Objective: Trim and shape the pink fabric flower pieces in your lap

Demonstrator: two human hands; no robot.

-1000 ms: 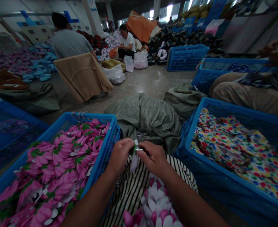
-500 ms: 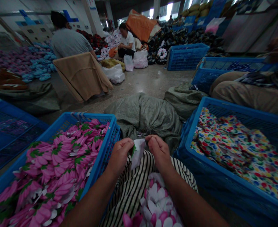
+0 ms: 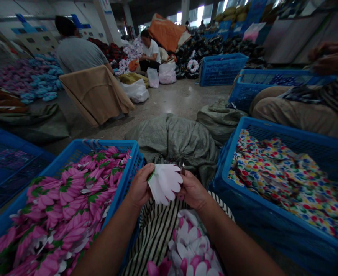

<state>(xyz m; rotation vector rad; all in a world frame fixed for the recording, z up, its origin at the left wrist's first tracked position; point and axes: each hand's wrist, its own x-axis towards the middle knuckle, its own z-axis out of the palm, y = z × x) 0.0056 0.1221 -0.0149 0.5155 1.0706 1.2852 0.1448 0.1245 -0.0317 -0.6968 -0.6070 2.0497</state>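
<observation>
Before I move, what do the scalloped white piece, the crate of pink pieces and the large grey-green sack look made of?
Scalloped white piece: probably thin cloth, matte; it curves softly.
Crate of pink pieces: likely moulded plastic, faint sheen; slotted walls, smooth rim.
Large grey-green sack: perhaps woven plastic or coarse cloth, dull; crumpled folds.

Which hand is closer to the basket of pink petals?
Left. The left hand is just right of the basket; the right hand is farther right, past the white petal piece.
</observation>
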